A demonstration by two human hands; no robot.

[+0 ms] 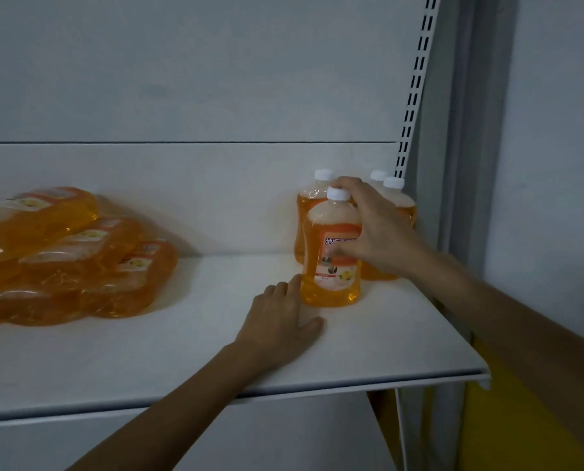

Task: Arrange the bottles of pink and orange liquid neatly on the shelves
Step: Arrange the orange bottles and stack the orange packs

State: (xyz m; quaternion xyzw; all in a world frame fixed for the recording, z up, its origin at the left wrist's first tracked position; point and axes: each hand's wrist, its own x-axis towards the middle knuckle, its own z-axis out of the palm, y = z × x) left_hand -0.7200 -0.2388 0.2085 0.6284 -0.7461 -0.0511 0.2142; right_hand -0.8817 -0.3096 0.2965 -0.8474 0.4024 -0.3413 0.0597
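Front orange bottle (329, 266) stands upright on the white shelf (385, 338), well back from the shelf's front lip. Right hand (372, 229) grips it, fingers curled over cap and shoulder. Left hand (280, 321) lies flat just left of its base, fingers straight, holding nothing. Three upright bottles (306, 207) stand close behind it, toward the shelf's right edge. Pile of lying bottles (73, 256) is well to its left, with bare shelf between.

The front orange bottle (330, 287) has a label (328, 263) reading "地板"; rest behind right hand (375, 229).
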